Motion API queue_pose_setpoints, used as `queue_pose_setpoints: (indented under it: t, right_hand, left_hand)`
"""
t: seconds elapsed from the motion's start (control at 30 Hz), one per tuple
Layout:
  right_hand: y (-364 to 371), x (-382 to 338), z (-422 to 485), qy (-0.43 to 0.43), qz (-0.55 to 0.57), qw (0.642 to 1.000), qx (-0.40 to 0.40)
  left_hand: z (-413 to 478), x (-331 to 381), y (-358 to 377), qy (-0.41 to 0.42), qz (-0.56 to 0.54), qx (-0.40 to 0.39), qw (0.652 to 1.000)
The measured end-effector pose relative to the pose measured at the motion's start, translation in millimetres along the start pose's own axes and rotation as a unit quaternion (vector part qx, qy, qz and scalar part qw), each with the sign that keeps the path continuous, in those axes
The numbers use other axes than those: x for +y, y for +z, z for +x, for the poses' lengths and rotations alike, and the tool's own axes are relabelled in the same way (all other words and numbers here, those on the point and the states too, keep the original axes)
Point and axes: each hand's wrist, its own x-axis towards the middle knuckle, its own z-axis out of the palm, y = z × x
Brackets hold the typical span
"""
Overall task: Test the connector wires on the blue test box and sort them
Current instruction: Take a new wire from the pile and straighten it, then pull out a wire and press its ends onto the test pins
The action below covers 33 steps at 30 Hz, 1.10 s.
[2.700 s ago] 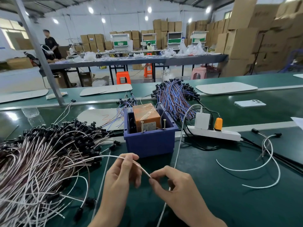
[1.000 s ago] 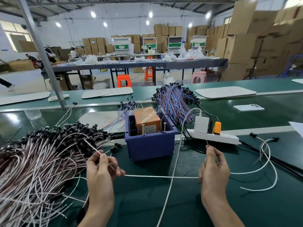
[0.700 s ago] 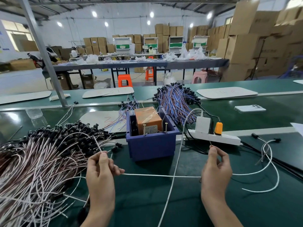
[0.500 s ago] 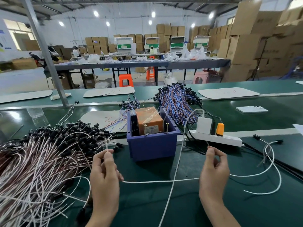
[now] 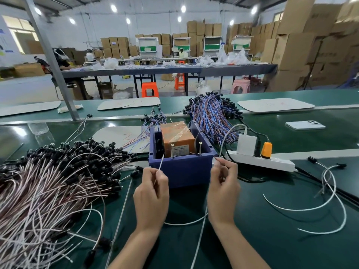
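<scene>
Left hand and right hand each pinch one end of the wire. Testing, I reckon: both ends must next touch the screws just ahead.

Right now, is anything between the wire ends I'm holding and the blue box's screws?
Nothing visible. Left hand and right hand pinch the white wire near its ends, just short of the two screws in the blue box.
</scene>
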Motion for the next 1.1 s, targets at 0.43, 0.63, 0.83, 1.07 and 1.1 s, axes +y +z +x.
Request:
queue_pose_setpoints:
  t: [0.43,0.63,0.83,1.07,1.1]
  right_hand:
    - [7.2,4.6,1.1,0.026,0.012,1.000,-0.011]
    - [6.7,3.7,0.4,0.017,0.002,1.000,-0.019]
    - [7.4,4.4,-0.5,0.017,-0.002,1.000,-0.025]
    - [8.0,4.9,-1.0,0.018,-0.004,0.999,-0.031]
    - [7.7,5.0,-1.2,0.018,-0.006,0.999,-0.033]
  left_hand:
    - [2.7,-0.9,3.5,-0.014,-0.053,-0.008,0.998]
    - [1.8,-1.8,4.7,-0.005,-0.051,-0.023,0.998]
    - [2.0,-3.8,5.6,0.012,-0.036,-0.035,0.999]
    - [1.9,-7.1,7.2,0.020,-0.026,-0.040,0.999]
    - [2.0,-7.1,7.6,0.019,-0.024,-0.040,0.999]
